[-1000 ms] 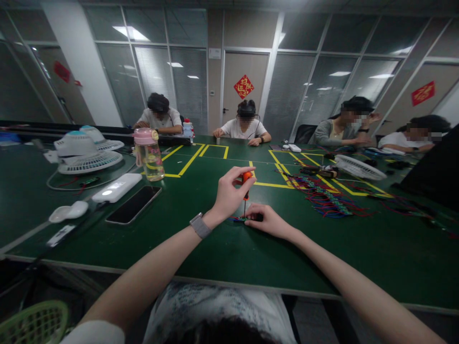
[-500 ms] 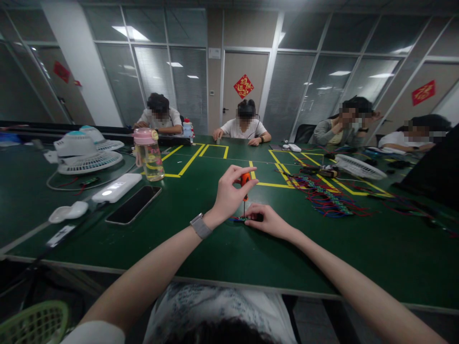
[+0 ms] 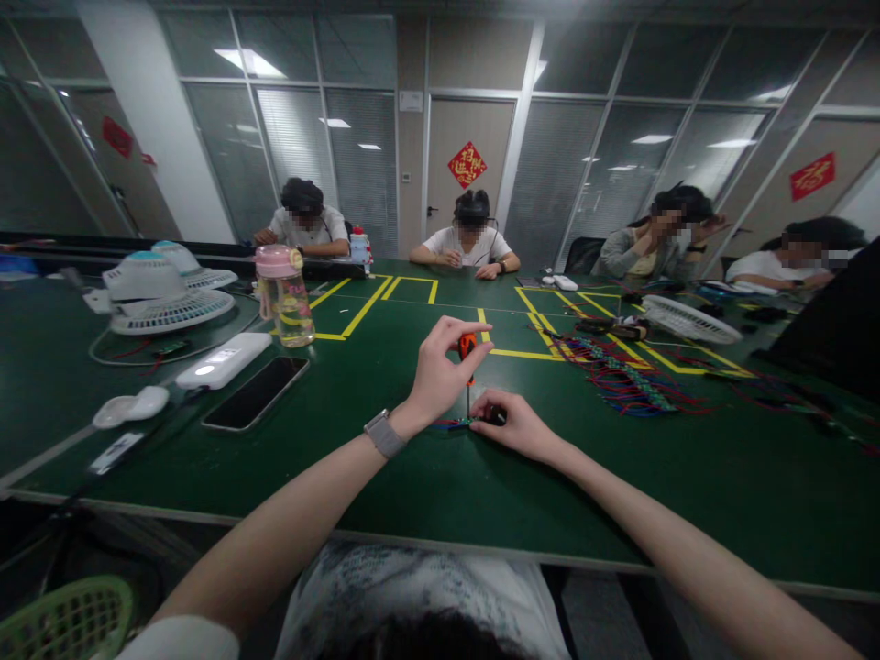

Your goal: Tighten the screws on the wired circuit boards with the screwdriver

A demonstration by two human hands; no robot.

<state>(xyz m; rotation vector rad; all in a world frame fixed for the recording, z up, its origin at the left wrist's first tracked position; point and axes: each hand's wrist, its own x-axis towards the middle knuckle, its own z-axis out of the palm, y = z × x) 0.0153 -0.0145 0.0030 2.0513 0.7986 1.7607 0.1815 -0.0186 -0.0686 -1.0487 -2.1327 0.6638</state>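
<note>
My left hand (image 3: pixel 442 365), with a watch on its wrist, is closed around the orange handle of a screwdriver (image 3: pixel 468 346). The screwdriver stands upright, its dark shaft pointing down to a small green circuit board (image 3: pixel 465 423) on the table. Red and blue wires run left from the board. My right hand (image 3: pixel 519 425) rests on the table and pinches the board's right end with its fingertips. Beneath the curled fingers of that hand sits a small black part (image 3: pixel 498 415), partly hidden. Whether the screwdriver tip touches a screw is too small to tell.
On the left of the green table (image 3: pixel 330 500) lie a phone (image 3: pixel 257 394), a white power bank (image 3: pixel 225 360), a pink-lidded bottle (image 3: pixel 285 298) and white fans (image 3: pixel 171 312). Wired circuit boards (image 3: pixel 619 367) are heaped right. Several people sit opposite.
The screwdriver handle has shifted slightly to the left within my left hand's fingers. My right hand stays in place. Across the table, a person's hand has moved inward.
</note>
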